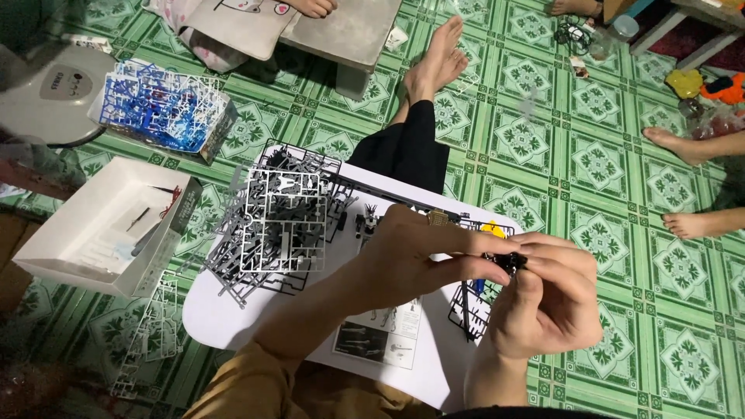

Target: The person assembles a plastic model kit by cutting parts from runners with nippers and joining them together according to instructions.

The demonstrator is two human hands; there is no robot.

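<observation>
My left hand (419, 260) and my right hand (547, 299) meet over a white board (225, 314), both pinching one small black plastic part (508, 262) between fingertips. A ring sits on a finger of the left hand. Under the hands lie a printed instruction sheet (380, 337), a small partly built black-and-white figure (366, 223) and a black parts frame (469, 310) with a yellow piece (493, 229) beside it. A pile of grey and white parts frames (275, 221) lies left of my left hand.
An open white box (101, 225) stands at left, a box of blue parts frames (167, 109) behind it, a loose clear frame (151, 334) below. My outstretched leg (415, 132) lies ahead. Other people's bare feet (691, 186) are at right, a low stool (345, 39) at top.
</observation>
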